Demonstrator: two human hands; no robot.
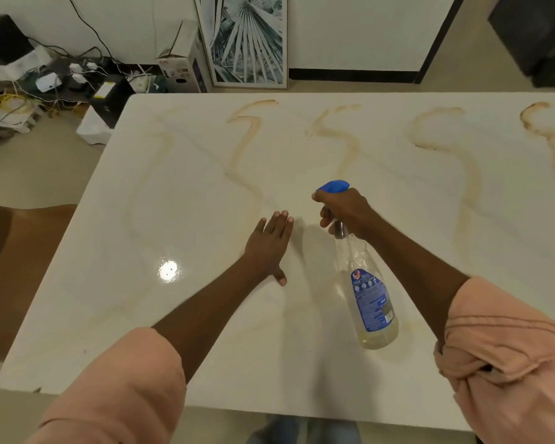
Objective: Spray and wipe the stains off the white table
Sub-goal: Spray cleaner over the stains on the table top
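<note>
1. The right hand (345, 213) grips the neck of the spray bottle (366, 283), fingers curled at the blue trigger head (333, 186), which points toward the far edge of the white table (180, 193). The bottle hangs tilted above the middle of the surface, its base toward the near edge.
2. The left hand (269, 245) lies flat on the surface with straight fingers, holding nothing, just left of the bottle.
3. Risk: the nozzle seems aimed between two stains, so the mist may miss the marks and land on bare tabletop.
4. Risk: little liquid shows in the bottle's base; held tilted, the pickup tube may draw air and sputter.
5. Risk: the flat left hand sits near the spray path and may get wetted, or smear a stain if it slides.
6. Risk: no cloth is in view, so sprayed liquid may spread the stains before wiping starts.
7. Count: one bottle, two hands, one table.
8. Count: four plain brown wavy stains (247, 145) run from the far edge toward the near edge, and a fainter fifth trace (148, 187) lies toward the left edge.
</note>
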